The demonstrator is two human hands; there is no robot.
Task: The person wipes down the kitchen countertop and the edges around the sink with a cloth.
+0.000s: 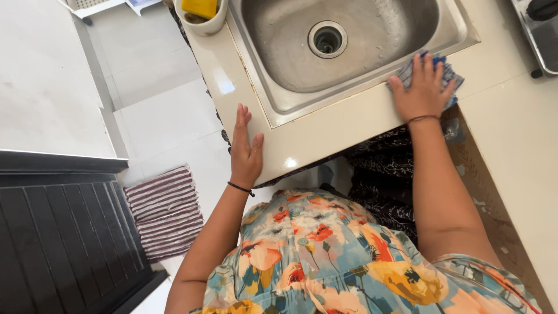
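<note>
A: Biggest first. Cream countertop [325, 131] runs across the top of the view, its front edge right against your body. Left of it, open white tiled floor [151, 64], plenty of room there.

B: And the sink?

A: Steel sink [279, 64] set into the counter, basin bare around the drain [327, 39]. Its rim leaves only a narrow strip of counter along the front. That's where you work.

B: Floor clutter?

A: Striped mat [165, 212] lies low left, beside a dark slatted panel [64, 244]. Well apart from your hands.

B: Hands now.

A: Your right hand [422, 87] lies flat, fingers spread, pressing a blue checked cloth [450, 72] at the sink's front right corner, arm stretched straight out. Cloth sits on the counter touching the sink rim.

B: Left?

A: Your left hand [245, 148] is open, fingers together and straight, palm resting on the counter's left corner edge, holding nothing. Black band at the wrist.

B: Smallest bits?

A: White bowl [204, 24] with a yellow sponge [199, 7], top, just beside the sink's left rim.
</note>
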